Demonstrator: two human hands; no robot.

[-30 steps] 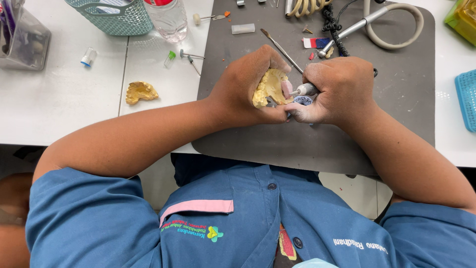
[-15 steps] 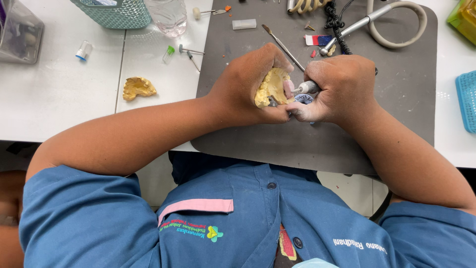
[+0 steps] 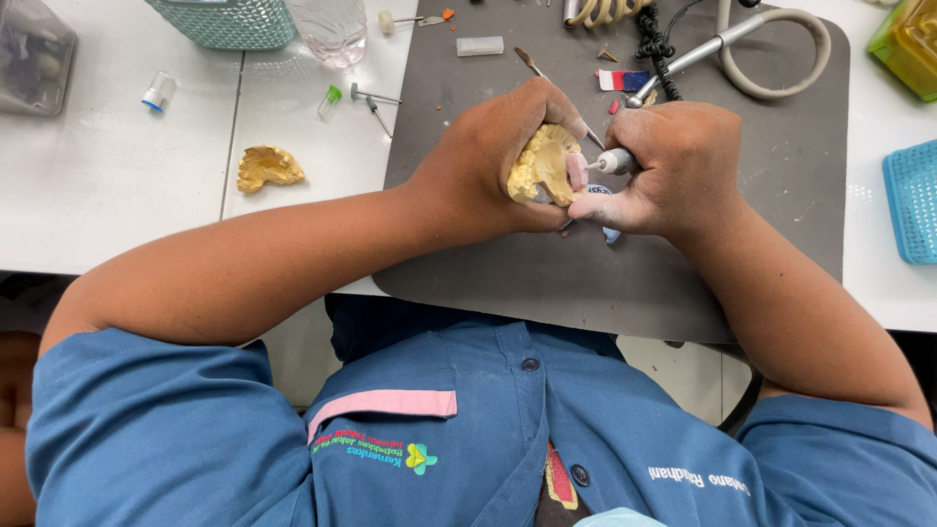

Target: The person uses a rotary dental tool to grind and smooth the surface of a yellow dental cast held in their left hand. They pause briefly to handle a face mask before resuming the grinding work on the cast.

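— While I look down from the head camera, I see my left hand wrapped tight around a yellow dental cast, fingers curled over its top and thumb beneath it.

— And the other hand?

— My right hand is closed around a slim metal handpiece. Its pink grinding tip sits right against the cast, between my left fingertips and my right thumb.

— Where is all this sitting?

— Both hands hover over a dark grey mat; I cannot tell whether they rest on it. Beyond my right knuckles, the grey hose curls away toward the far edge.

— Anything off to the side?

— Well apart from my left fingers, out past the wrist, a second yellow cast piece lies on the white table. Further beyond it stands a teal basket, with a clear bottle just beside it.
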